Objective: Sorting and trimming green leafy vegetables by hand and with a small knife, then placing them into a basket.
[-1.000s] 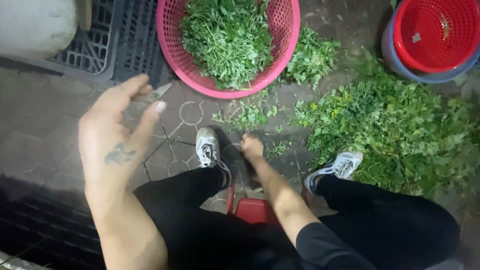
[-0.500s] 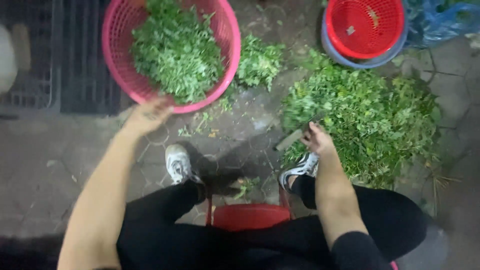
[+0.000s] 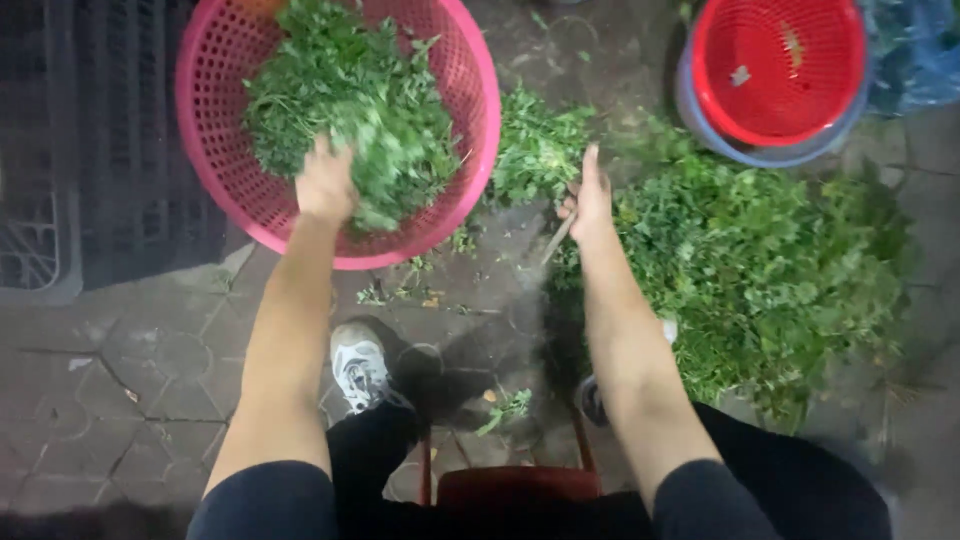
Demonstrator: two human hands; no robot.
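From the head camera we see our left hand (image 3: pixel 325 180) pressed into the leafy greens (image 3: pixel 350 100) filling the pink basket (image 3: pixel 215 190) on the paved floor (image 3: pixel 120 360); its fingers are buried, so we cannot tell their spread. Our right hand (image 3: pixel 590 200) pinches a thin stem (image 3: pixel 556 240) beside the loose herb pile (image 3: pixel 760 260). The greens look light, limp and bruisable; best gathered by the stalks.

The floor (image 3: pixel 130 380) was of grey hexagonal paving stones, wet and dim. A dark metal grate (image 3: pixel 90 150) lay at far left. The light was weak.
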